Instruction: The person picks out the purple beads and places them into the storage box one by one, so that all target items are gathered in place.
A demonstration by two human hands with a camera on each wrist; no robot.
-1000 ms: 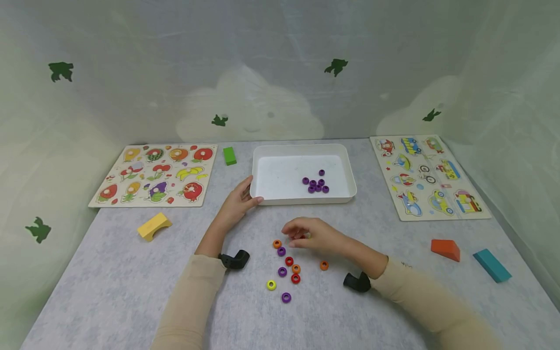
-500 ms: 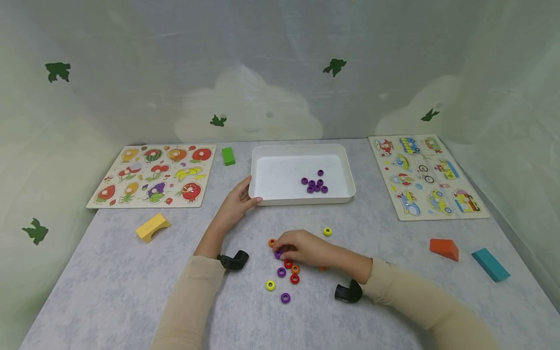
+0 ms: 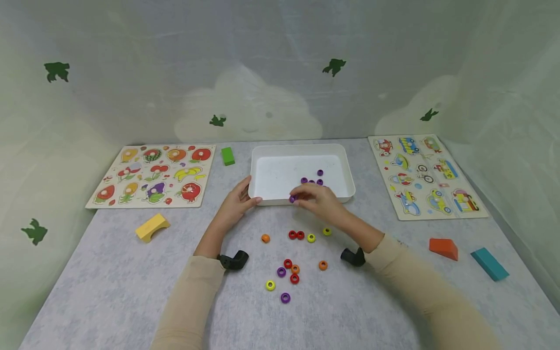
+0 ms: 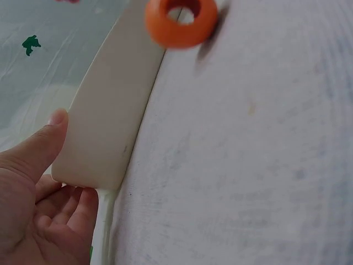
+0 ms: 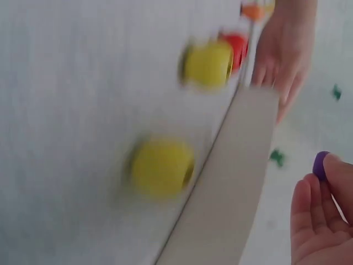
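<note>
My left hand (image 3: 236,200) grips the left front corner of a white tray (image 3: 280,201), thumb at the front wall and fingers around the end. In the right wrist view, thumb and fingers of my right hand (image 5: 325,215) pinch a purple bead (image 5: 320,165). In the head view my right hand is at the tray's front rim, with that bead overlapping the rim. Several purple beads (image 3: 320,172) lie in the tray's right half, some hidden behind my right hand. On the table before the tray are red beads (image 3: 292,235), yellow beads (image 3: 311,238), orange beads (image 3: 265,238) and purple beads (image 3: 281,272).
A fruit puzzle board (image 3: 153,177) lies at the left, a vehicle puzzle board (image 3: 428,177) at the right. Around them are a green block (image 3: 228,156), a yellow arch block (image 3: 152,227), an orange block (image 3: 444,248) and a teal block (image 3: 490,264).
My right hand went down to the loose beads, took a purple one and carried it up to the tray's front rim. An orange bead shifted slightly left. My left hand stayed at the tray.
</note>
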